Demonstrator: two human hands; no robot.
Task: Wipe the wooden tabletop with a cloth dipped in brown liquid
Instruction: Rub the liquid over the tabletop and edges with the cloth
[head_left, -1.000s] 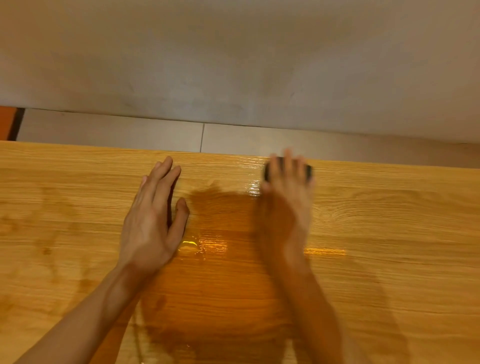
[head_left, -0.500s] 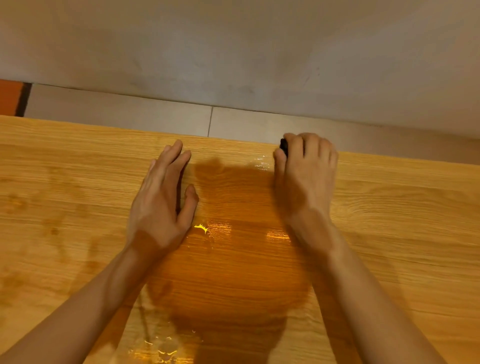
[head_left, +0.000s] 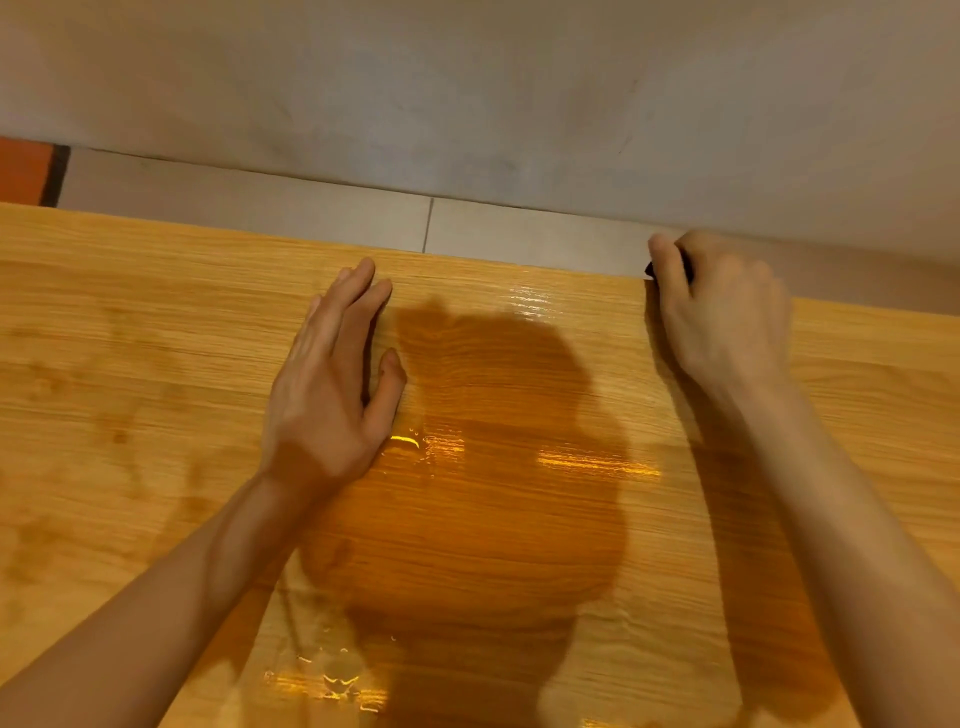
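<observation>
The wooden tabletop fills the lower view, wet and glossy in its middle. My right hand sits at the table's far edge with its fingers curled over a dark cloth. Only a small dark bit of the cloth shows beside my thumb; the rest is hidden under the hand. My left hand lies flat on the wood with fingers straight, just left of the wet patch.
Behind the table's far edge runs a pale tiled strip below a grey wall. An orange patch shows at the far left. Faint darker stains mark the wood on the left.
My right hand has slid to the right along the far edge with the cloth under it. My left hand has stayed flat in the same spot.
</observation>
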